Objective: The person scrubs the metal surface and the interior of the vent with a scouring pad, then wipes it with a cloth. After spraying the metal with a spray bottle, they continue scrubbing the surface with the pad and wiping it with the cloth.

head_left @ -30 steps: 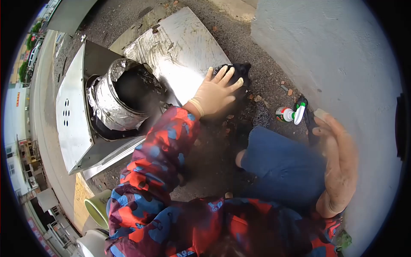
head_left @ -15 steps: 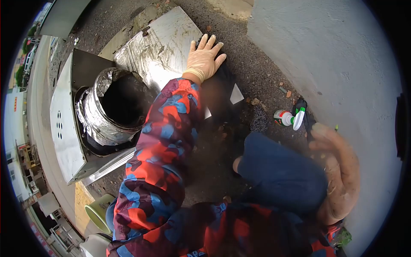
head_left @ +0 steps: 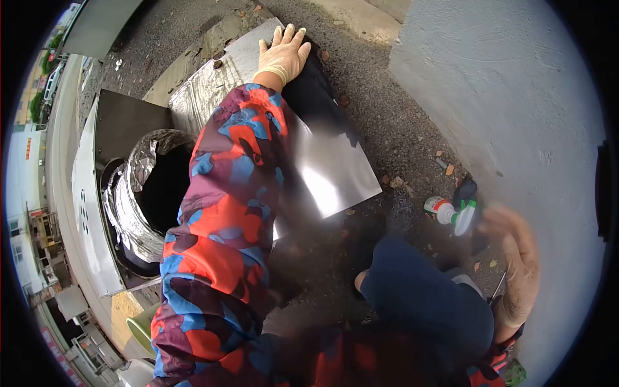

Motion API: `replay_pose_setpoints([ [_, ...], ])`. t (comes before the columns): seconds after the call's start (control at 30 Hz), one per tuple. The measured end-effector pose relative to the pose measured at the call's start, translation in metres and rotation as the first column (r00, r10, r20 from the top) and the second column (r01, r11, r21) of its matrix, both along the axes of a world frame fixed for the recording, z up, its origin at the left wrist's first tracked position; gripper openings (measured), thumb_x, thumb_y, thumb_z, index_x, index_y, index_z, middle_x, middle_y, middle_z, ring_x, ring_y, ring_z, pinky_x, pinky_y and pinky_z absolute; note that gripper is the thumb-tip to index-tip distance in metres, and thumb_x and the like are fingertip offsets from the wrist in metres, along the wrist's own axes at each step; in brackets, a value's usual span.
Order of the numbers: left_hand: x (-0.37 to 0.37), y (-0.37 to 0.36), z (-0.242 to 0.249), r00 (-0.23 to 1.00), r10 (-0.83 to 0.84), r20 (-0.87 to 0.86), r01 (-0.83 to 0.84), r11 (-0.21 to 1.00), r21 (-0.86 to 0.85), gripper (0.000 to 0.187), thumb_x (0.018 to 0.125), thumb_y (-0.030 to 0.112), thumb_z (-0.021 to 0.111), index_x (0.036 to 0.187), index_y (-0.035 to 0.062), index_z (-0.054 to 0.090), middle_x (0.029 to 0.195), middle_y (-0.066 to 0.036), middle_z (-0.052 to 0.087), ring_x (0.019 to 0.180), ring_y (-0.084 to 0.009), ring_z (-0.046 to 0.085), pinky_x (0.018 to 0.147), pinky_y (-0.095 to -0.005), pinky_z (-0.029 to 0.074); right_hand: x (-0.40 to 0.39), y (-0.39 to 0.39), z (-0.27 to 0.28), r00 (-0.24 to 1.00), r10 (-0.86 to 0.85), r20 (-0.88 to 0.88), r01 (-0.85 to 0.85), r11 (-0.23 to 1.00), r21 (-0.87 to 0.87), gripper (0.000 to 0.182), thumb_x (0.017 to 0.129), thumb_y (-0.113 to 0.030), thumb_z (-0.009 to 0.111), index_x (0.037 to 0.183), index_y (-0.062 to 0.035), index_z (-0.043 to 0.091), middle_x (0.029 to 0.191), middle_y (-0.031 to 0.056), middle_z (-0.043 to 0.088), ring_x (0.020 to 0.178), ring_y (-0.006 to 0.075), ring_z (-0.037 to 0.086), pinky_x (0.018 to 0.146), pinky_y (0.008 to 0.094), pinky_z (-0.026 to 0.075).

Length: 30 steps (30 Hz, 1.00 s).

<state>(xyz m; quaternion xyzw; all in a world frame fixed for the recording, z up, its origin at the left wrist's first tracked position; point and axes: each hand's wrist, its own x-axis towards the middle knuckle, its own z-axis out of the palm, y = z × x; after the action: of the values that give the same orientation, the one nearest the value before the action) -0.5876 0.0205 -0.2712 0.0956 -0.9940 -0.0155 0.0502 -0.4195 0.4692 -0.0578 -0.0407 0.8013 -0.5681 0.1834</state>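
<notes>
My left hand (head_left: 284, 57), in a pale thin glove, lies with fingers spread on a black cloth (head_left: 316, 93). Beneath the cloth is a shiny metal sheet (head_left: 332, 171), smudged at its far end and bright near me. My right hand (head_left: 516, 258), also gloved, hangs by the wall at the right, a little blurred. Its fingers are loosely bent and apart from the thumb, and nothing shows in them. Close to its fingertips, a spray bottle (head_left: 445, 209) with a white and green trigger head lies on the ground.
At the left stands a metal housing (head_left: 90, 213) with a foil-wrapped round duct (head_left: 135, 213). A grey wall (head_left: 516, 103) rises at the right. A green bucket (head_left: 140, 332) sits at the lower left, and my bent knee (head_left: 419, 277) is in front.
My left hand has slid farther away and slightly left along the sheet with the cloth. More bright metal shows behind it. My right hand has shifted slightly downward.
</notes>
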Motion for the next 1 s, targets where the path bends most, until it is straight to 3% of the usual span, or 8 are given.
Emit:
replay_pose_setpoints([
  [0.17, -0.057, -0.065, -0.033, 0.999, 0.032, -0.032, -0.035, 0.992, -0.117, 0.057, 0.098, 0.054, 0.025, 0.148, 0.0274, 0.026, 0.156, -0.003, 0.02, 0.145, -0.0283, 0.014, 0.111, -0.0601, 0.015, -0.005, 0.009, -0.01, 0.991, -0.088, 0.104, 0.076, 0.991, 0.114, 0.048, 0.094, -0.033, 0.055, 0.123, 0.0045, 0.054, 0.111, 0.0176, 0.063, 0.098, 0.0236, 0.06, 0.09, 0.0355, 0.046],
  [0.33, -0.098, -0.119, -0.05, 0.995, 0.095, -0.043, -0.099, 0.989, -0.105, 0.061, 0.096, 0.058, 0.025, 0.149, 0.0283, 0.022, 0.157, -0.001, 0.017, 0.146, -0.0275, 0.011, 0.111, -0.0619, 0.015, -0.013, 0.02, -0.024, 0.982, -0.142, 0.123, 0.123, 0.981, 0.149, 0.05, 0.092, -0.035, 0.056, 0.123, 0.0043, 0.054, 0.11, 0.019, 0.063, 0.098, 0.0252, 0.06, 0.089, 0.0375, 0.047],
  [0.4, -0.109, -0.144, -0.055, 0.988, 0.153, -0.019, -0.154, 0.987, -0.042, 0.061, 0.096, 0.06, 0.024, 0.149, 0.0301, 0.024, 0.157, -0.001, 0.019, 0.146, -0.0279, 0.011, 0.11, -0.0634, 0.014, -0.015, 0.021, -0.027, 0.971, -0.16, 0.176, 0.138, 0.982, 0.129, 0.052, 0.091, -0.036, 0.058, 0.122, 0.0053, 0.054, 0.111, 0.0202, 0.063, 0.098, 0.0263, 0.061, 0.089, 0.0389, 0.047],
  [0.63, -0.109, -0.185, -0.075, 0.961, 0.273, 0.031, -0.269, 0.958, -0.098, 0.056, 0.097, 0.056, 0.021, 0.147, 0.032, 0.028, 0.156, 0.002, 0.021, 0.145, -0.0269, 0.012, 0.111, -0.0621, 0.011, -0.02, 0.017, -0.026, 0.973, -0.117, 0.197, 0.106, 0.992, 0.065, 0.055, 0.09, -0.037, 0.059, 0.122, 0.0074, 0.054, 0.112, 0.0216, 0.062, 0.099, 0.0275, 0.061, 0.09, 0.0391, 0.047],
  [0.73, -0.072, -0.137, -0.035, 0.932, 0.353, 0.084, -0.343, 0.933, -0.109, 0.049, 0.098, 0.038, 0.022, 0.146, 0.0305, 0.03, 0.156, 0.001, 0.022, 0.145, -0.0254, 0.014, 0.112, -0.0609, 0.013, -0.014, 0.025, -0.024, 0.972, -0.128, 0.199, 0.129, 0.992, 0.009, 0.055, 0.09, -0.036, 0.059, 0.123, 0.0072, 0.053, 0.113, 0.0217, 0.062, 0.101, 0.0274, 0.061, 0.091, 0.0394, 0.046],
  [0.83, -0.043, -0.135, -0.028, 0.888, 0.447, 0.105, -0.428, 0.889, -0.165, 0.05, 0.097, 0.037, 0.024, 0.147, 0.0296, 0.029, 0.156, 0.0, 0.023, 0.145, -0.0258, 0.014, 0.112, -0.0602, 0.013, -0.013, 0.03, -0.019, 0.973, -0.094, 0.212, 0.099, 0.995, -0.015, 0.054, 0.091, -0.035, 0.059, 0.124, 0.0074, 0.053, 0.114, 0.0209, 0.062, 0.102, 0.0272, 0.06, 0.093, 0.0392, 0.045],
  [1.0, -0.001, -0.11, -0.011, 0.818, 0.553, 0.158, -0.516, 0.827, -0.223, 0.052, 0.097, 0.032, 0.025, 0.149, 0.0251, 0.025, 0.157, 0.001, 0.018, 0.146, -0.024, 0.011, 0.114, -0.0561, 0.011, -0.012, 0.028, -0.014, 0.981, 0.045, 0.187, -0.004, 0.977, -0.213, 0.052, 0.09, -0.029, 0.06, 0.126, 0.0078, 0.051, 0.118, 0.0192, 0.06, 0.105, 0.0249, 0.059, 0.095, 0.0375, 0.044],
])
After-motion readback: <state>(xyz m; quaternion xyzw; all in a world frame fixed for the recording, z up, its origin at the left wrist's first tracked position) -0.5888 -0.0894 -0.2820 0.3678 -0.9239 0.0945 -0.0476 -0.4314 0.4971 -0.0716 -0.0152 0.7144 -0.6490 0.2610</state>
